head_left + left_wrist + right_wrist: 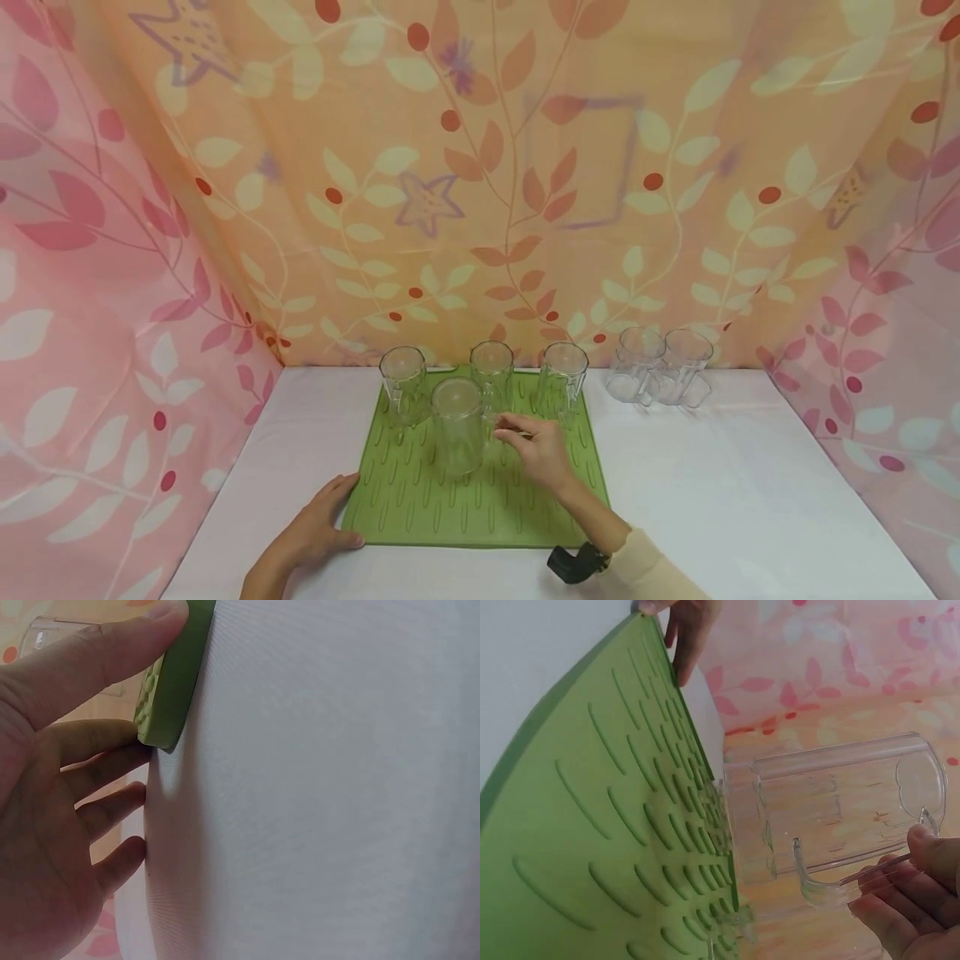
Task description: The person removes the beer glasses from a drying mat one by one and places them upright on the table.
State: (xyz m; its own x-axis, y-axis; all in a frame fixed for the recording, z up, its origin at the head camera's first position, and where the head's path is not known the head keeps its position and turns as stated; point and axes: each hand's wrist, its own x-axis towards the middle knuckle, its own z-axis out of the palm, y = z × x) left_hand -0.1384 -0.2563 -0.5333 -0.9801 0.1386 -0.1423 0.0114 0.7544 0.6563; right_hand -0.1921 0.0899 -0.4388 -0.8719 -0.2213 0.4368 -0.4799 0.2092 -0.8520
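The right hand pinched the handle of a clear mug between thumb and fingers, the tips closed on it. This mug stood base up over the mat, a little left of its middle; whether its rim touched the mat could not be told. The left hand lay at the mat's front-left corner, holding nothing in a closed grip: its thumb rested at the corner, the index finger touched the left edge, and the other fingers were loosely spread beside it.

Three more mugs were on the mat along its back edge: a left mug by the back-left corner, a middle mug behind the pinched one, and a right mug by the back-right corner. Two spare mugs stood upright, side by side, near the back edge of the white table, apart from the mat. A cream sleeve covered the right forearm, with a black device at the wrist.
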